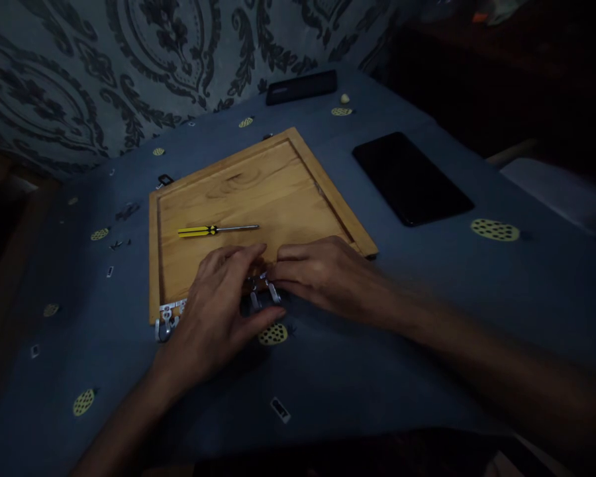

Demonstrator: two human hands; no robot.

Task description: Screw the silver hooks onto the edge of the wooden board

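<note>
A framed wooden board (238, 189) lies on the blue tablecloth, with a metal hook rail (265, 281) along its near edge. Part of that rail is covered by my left hand (218, 298), whose fingers stretch over the board and whose thumb is spread out below the hooks. From the right, my right hand (322, 275) meets the rail with its fingers pressed together. Whatever sits between those fingertips is hidden. A yellow and black screwdriver (218, 230) rests on the board beyond my left hand, its shaft pointing right.
To the right lies a black tablet (412, 177). A dark phone or case (302, 87) is at the back by the patterned wall. Small dark pieces (116, 245) and a blurry small item (128, 211) lie left of the board. The scene is dim.
</note>
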